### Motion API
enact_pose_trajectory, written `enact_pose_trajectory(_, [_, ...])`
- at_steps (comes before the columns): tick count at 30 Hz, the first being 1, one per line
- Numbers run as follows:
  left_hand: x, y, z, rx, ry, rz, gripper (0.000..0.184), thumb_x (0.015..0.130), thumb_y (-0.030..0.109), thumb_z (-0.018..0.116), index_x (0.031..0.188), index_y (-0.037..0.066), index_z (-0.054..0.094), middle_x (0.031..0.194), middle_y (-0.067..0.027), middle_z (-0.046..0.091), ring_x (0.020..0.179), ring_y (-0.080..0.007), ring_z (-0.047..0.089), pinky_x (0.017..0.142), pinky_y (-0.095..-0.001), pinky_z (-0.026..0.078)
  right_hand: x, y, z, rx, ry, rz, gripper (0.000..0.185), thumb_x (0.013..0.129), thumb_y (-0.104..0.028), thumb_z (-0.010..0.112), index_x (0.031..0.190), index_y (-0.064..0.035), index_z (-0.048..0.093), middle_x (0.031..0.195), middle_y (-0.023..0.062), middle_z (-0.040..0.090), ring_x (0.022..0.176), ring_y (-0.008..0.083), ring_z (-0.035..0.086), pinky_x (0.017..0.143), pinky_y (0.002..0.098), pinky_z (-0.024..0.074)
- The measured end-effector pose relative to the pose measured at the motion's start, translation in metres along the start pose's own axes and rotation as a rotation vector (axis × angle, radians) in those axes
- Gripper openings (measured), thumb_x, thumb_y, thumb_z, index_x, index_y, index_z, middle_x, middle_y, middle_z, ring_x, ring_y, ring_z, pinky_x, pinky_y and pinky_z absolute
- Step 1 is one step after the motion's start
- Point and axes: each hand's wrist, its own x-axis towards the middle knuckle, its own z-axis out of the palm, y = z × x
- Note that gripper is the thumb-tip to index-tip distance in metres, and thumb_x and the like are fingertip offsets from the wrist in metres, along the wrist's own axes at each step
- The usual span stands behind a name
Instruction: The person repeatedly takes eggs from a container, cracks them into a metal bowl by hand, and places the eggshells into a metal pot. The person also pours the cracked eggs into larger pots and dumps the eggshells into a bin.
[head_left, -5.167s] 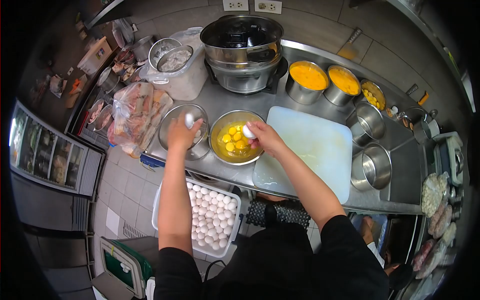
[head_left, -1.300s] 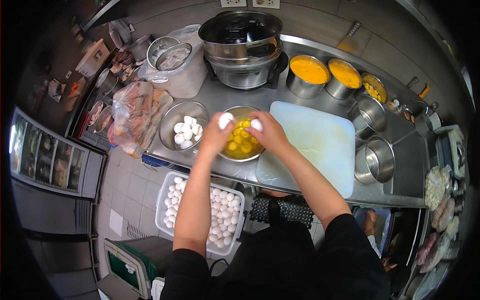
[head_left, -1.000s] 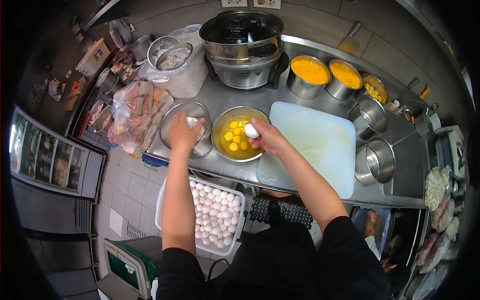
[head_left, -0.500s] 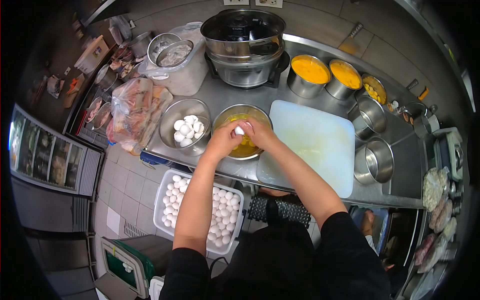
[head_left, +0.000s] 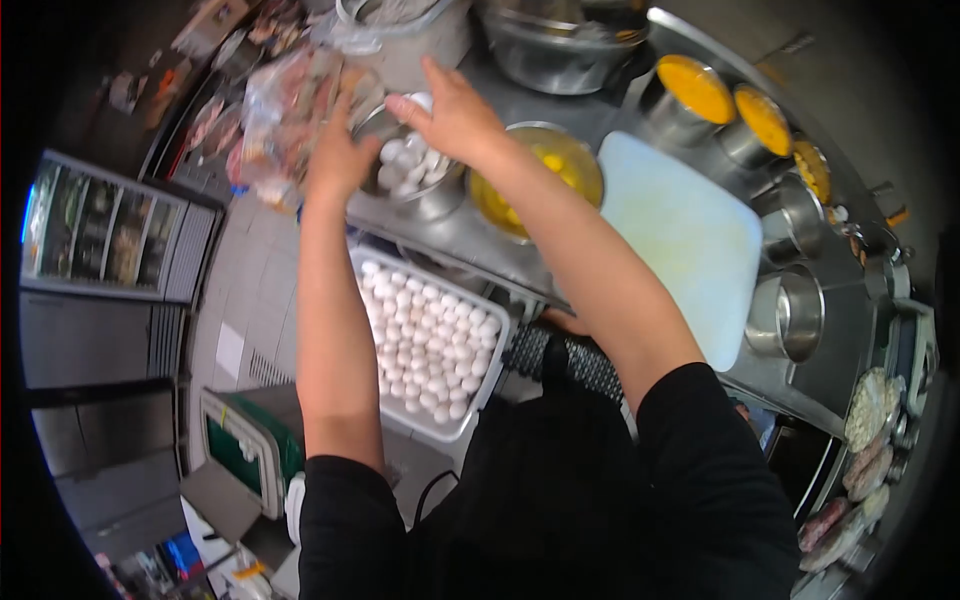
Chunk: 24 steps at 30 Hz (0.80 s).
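Observation:
My left hand point(head_left: 342, 158) is at the left side of a steel bowl of white eggshells point(head_left: 408, 165), its fingers stretched out. Above that bowl's far right side is my right hand point(head_left: 455, 115), thumb and forefinger spread. A white piece of eggshell point(head_left: 423, 101) shows between them; whether it touches the hand is unclear. Just right of the shells stands a steel bowl of cracked eggs point(head_left: 590, 190), with yellow yolks, partly hidden by my right forearm. Below the counter edge, a white bin of whole eggs point(head_left: 430, 345) is partly covered by my left forearm.
A pale cutting board point(head_left: 685, 245) lies right of the bowls. Steel pots of yellow liquid point(head_left: 695, 90) stand behind it, and bare steel pots point(head_left: 785, 315) to its right. Bagged meat point(head_left: 285, 120) lies at the left. A large steel vessel point(head_left: 565, 55) is at the back.
Both hands have parted and moved left from above the cracked-egg bowl to the shell bowl. The eggshell they held together has left that spot. The camera view has shifted and turned.

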Motion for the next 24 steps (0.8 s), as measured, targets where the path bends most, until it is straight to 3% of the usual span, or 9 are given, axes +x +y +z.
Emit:
enact_pose_trajectory(2, [-0.03, -0.026, -0.03, -0.04, 0.042, -0.128, 0.056, 0.083, 0.014, 0.069, 0.138, 0.004, 0.056, 0.114, -0.0169, 0.067, 0.097, -0.0239, 0.066, 0.087, -0.0363, 0.052, -0.03, -0.012, 0.015, 0.074, 0.065, -0.101, 0.071, 0.096, -0.044, 0.062, 0.146, 0.0011, 0.041, 0.144, 0.0263, 0.049, 0.129, 0.0372, 0.053, 0.105, 0.042, 0.044])
enact_pose_trajectory(4, [-0.073, -0.057, -0.052, -0.202, 0.17, -0.275, 0.045, 0.089, 0.017, 0.067, 0.132, 0.002, 0.06, 0.112, -0.0156, 0.068, 0.097, -0.0214, 0.067, 0.087, -0.0341, 0.052, -0.08, -0.012, 0.031, 0.286, -0.009, -0.104, 0.056, 0.096, -0.033, 0.062, 0.141, -0.0025, 0.048, 0.124, 0.0246, 0.061, 0.111, 0.0387, 0.061, 0.096, 0.0438, 0.0487])
enact_pose_trajectory(7, [-0.186, -0.135, -0.042, -0.291, 0.268, -0.519, 0.033, 0.096, 0.021, 0.064, 0.122, 0.001, 0.064, 0.101, -0.0117, 0.07, 0.092, -0.0188, 0.067, 0.083, -0.0316, 0.053, -0.175, 0.008, 0.075, 0.356, -0.29, 0.021, 0.041, 0.094, -0.024, 0.066, 0.129, -0.0038, 0.059, 0.113, 0.0203, 0.064, 0.097, 0.034, 0.065, 0.085, 0.0409, 0.0516])
enact_pose_trajectory(11, [-0.356, -0.186, 0.013, 0.01, -0.39, -0.767, 0.032, 0.09, 0.031, 0.068, 0.112, 0.007, 0.068, 0.088, -0.0153, 0.07, 0.084, -0.0322, 0.069, 0.073, -0.0408, 0.052, -0.303, 0.095, 0.181, 0.057, -0.792, 0.246, 0.032, 0.09, -0.019, 0.064, 0.12, -0.0064, 0.063, 0.113, 0.0185, 0.065, 0.104, 0.0353, 0.064, 0.09, 0.0457, 0.0513])
enact_pose_trajectory(12, [-0.398, -0.195, 0.032, 0.012, -0.493, -0.755, 0.032, 0.089, 0.031, 0.069, 0.112, 0.008, 0.068, 0.093, -0.0158, 0.07, 0.088, -0.0343, 0.069, 0.076, -0.0427, 0.053, -0.327, 0.108, 0.202, -0.032, -0.893, 0.244, 0.031, 0.089, -0.018, 0.064, 0.117, -0.0063, 0.063, 0.115, 0.0183, 0.064, 0.107, 0.0355, 0.063, 0.091, 0.0469, 0.0511])
enact_pose_trajectory(14, [-0.442, -0.186, 0.057, 0.016, -0.688, -0.746, 0.047, 0.083, 0.025, 0.074, 0.126, 0.011, 0.063, 0.128, -0.0178, 0.06, 0.116, -0.0345, 0.06, 0.094, -0.0463, 0.05, -0.361, 0.118, 0.24, -0.109, -1.035, 0.213, 0.031, 0.086, -0.016, 0.064, 0.116, -0.0083, 0.063, 0.117, 0.0171, 0.063, 0.107, 0.0358, 0.063, 0.089, 0.0465, 0.0516])
enact_pose_trajectory(16, [-0.466, -0.183, 0.079, 0.204, -0.781, -0.616, 0.056, 0.082, 0.025, 0.073, 0.135, 0.014, 0.056, 0.136, -0.0168, 0.054, 0.122, -0.0367, 0.055, 0.098, -0.0475, 0.048, -0.389, 0.125, 0.284, -0.091, -0.991, 0.155, 0.03, 0.087, -0.017, 0.062, 0.116, -0.0099, 0.063, 0.118, 0.0168, 0.062, 0.106, 0.0351, 0.063, 0.085, 0.0476, 0.0521])
enact_pose_trajectory(19, [-0.483, -0.197, 0.104, 0.425, -0.847, -0.533, 0.055, 0.082, 0.026, 0.072, 0.133, 0.015, 0.055, 0.135, -0.016, 0.054, 0.119, -0.0393, 0.057, 0.097, -0.0492, 0.049, -0.403, 0.11, 0.324, -0.23, -1.125, 0.035, 0.027, 0.089, -0.017, 0.057, 0.115, -0.0102, 0.064, 0.114, 0.0168, 0.063, 0.102, 0.034, 0.064, 0.082, 0.0481, 0.0524])
enact_pose_trajectory(24, [-0.474, -0.212, 0.115, 0.378, -0.857, -0.545, 0.044, 0.083, 0.027, 0.071, 0.122, 0.013, 0.057, 0.13, -0.0177, 0.056, 0.114, -0.0391, 0.059, 0.091, -0.0479, 0.051, -0.42, 0.125, 0.354, -0.262, -1.004, 0.012, 0.049, 0.083, -0.024, 0.067, 0.127, -0.0081, 0.055, 0.106, 0.0111, 0.064, 0.104, 0.0312, 0.061, 0.088, 0.0452, 0.0492])
